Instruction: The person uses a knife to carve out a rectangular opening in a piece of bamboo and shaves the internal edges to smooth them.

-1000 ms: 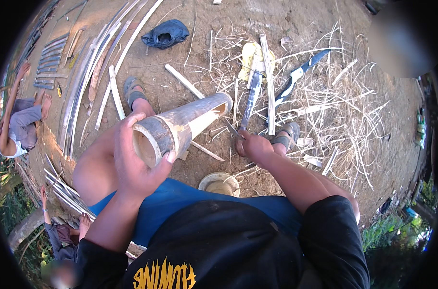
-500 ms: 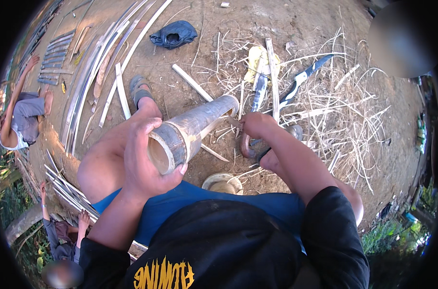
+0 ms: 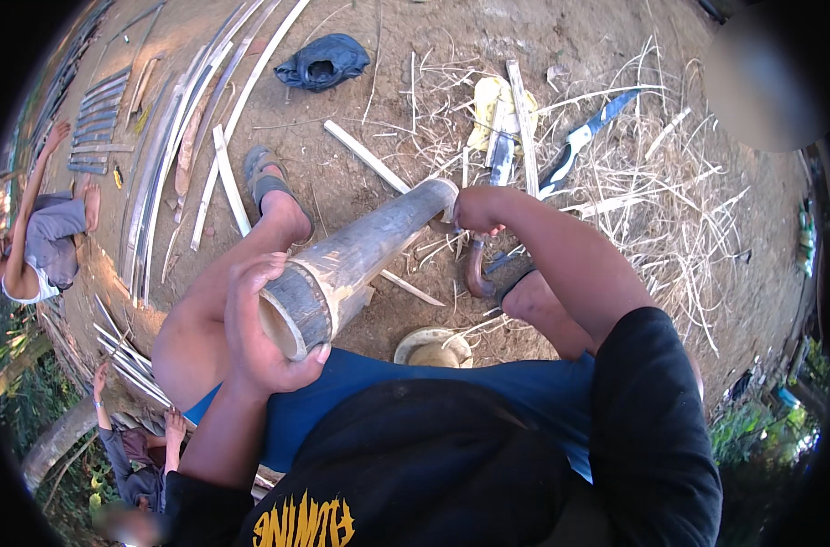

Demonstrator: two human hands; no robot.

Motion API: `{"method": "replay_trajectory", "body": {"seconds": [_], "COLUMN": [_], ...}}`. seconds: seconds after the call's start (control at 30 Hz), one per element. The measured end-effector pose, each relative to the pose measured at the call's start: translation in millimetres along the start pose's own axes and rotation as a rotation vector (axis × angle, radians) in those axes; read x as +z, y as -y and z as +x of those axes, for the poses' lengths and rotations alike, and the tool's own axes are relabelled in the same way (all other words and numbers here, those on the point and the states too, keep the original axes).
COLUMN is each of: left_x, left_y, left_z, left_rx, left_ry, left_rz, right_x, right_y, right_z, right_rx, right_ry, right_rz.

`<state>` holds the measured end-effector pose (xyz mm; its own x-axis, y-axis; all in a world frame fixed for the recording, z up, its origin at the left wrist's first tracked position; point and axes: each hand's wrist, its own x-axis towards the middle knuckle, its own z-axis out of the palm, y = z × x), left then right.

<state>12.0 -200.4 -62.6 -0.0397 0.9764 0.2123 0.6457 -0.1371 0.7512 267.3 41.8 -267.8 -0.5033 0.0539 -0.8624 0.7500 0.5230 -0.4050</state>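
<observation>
Gripping hollow bamboo tube (image 3: pixel 360 260), left hand (image 3: pixel 255 324), dusty ground (image 3: pixel 360 109)

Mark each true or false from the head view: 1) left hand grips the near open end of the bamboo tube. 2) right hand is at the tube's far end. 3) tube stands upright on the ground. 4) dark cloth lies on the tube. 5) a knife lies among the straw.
1. True: the left hand wraps the near open end of the bamboo tube.
2. True: the right hand is at the far end.
3. False: the tube lies slanted, its near end raised at the person's lap.
4. False: the dark cloth lies on the dirt, well apart from the tube.
5. True: a knife lies among the straw.
</observation>
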Motion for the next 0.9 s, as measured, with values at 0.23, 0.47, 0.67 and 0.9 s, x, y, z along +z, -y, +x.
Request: {"method": "replay_trajectory", "body": {"seconds": [0.23,0.47,0.67,0.9], "left_x": [-1,1,6,12], "left_y": [1,-7,-16,-33], "left_z": [11,14,17,15], "left_rx": [0.011,-0.083,-0.022,-0.044], "left_ry": [0.017,0.017,0.010,0.001], "left_rz": [0.022,-0.004,0.046,0.049], "right_x": [3,37,47,39], "right_y": [-3,-14,4,37], "right_z": [-9,-32,-64,-70], "right_rx": [0.011,-0.187,-0.031,0.239], "right_ry": [0.007,-0.117,-0.269,-0.291], "right_rz": [0.103,-0.020,0.038,0.008]}}
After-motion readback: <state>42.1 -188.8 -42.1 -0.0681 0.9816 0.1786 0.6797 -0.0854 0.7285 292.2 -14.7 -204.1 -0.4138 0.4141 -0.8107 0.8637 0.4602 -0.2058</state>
